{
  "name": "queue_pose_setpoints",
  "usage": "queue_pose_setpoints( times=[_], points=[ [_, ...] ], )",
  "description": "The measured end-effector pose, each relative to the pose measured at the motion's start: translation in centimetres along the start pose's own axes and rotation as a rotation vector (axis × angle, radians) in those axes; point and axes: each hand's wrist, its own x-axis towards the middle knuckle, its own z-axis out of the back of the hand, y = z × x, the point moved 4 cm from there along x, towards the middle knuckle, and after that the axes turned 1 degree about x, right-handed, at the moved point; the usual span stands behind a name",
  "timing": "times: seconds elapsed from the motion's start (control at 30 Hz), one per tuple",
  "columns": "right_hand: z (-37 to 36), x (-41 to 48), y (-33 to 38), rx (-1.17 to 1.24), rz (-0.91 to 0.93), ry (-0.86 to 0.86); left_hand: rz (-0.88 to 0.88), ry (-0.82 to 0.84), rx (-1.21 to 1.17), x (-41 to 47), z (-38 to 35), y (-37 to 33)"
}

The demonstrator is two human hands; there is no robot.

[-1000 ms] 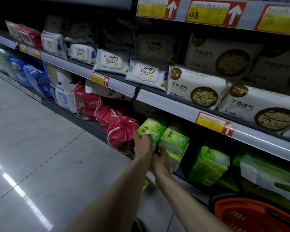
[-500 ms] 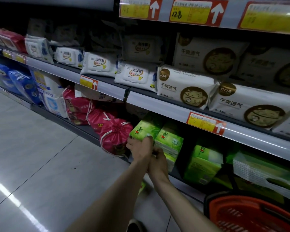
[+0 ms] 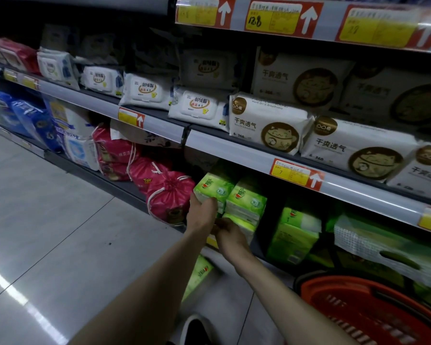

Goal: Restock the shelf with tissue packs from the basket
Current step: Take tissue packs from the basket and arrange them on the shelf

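Standing just right of the pink bag [image 3: 169,195] on the bottom shelf [image 3: 121,186], the green tissue pack [image 3: 213,188] points its long axis into the shelf. The left hand [image 3: 201,216] curls its fingers on the near end. The right hand [image 3: 230,236] touches the lower pack [image 3: 244,221]; its grip I cannot tell. The red basket [image 3: 346,290] is far right.

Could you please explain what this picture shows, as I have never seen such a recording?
There is no robot here: a person wears a camera on the head, looking down at their own bare arms before shop shelves. The left hand grips a green tissue pack on the lower shelf, beside pink drawstring bags. The right hand reaches to the stack just below; its grip is not clear. A red basket sits at bottom right; another green pack lies on the floor.
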Motion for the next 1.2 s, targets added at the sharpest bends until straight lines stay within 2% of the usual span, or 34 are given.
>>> queue_pose_setpoints(
  times=[0.17,0.27,0.43,0.5,0.57,0.67,0.77,0.83,1.03,1.1,1.2],
  points=[
    [1.0,-2.1,-0.7,-0.103,0.062,0.012,0.077,-0.009,0.004,0.5,2.8,0.5],
    [0.8,-3.2,-1.1,-0.217,0.1,0.005,0.12,0.026,-0.088,-0.8,5.1,-0.8],
    [-1.3,-4.1,-3.1,-0.563,0.147,0.15,0.184,-0.026,-0.387,0.1,8.9,0.3],
    [-2.0,-3.6,-4.3,-0.744,0.176,0.222,0.263,-0.042,-0.357,0.5,10.4,3.1],
    [-2.5,-2.9,-5.1,-0.918,0.209,0.264,0.336,-0.086,-0.196,0.6,12.6,6.9],
    [-4.0,-0.9,-7.1,-1.163,0.242,0.354,0.354,-0.109,0.153,1.2,16.1,13.9],
    [-6.2,2.0,-9.4,-1.345,0.302,0.419,0.374,0.01,0.615,2.0,17.8,21.0],
    [-7.8,4.1,-10.6,-1.438,0.365,0.451,0.383,0.079,0.812,2.7,17.8,25.0],
    [-13.2,10.7,-14.1,-1.592,0.532,0.513,0.187,0.302,1.187,5.1,14.3,30.9],
    [-14.6,12.4,-15.4,-1.596,0.566,0.52,0.157,0.3,1.251,5.5,13.1,32.4],
    [-15.7,13.7,-17.4,-1.623,0.587,0.534,0.101,0.209,1.241,5.6,12.7,35.0]
  ],
)
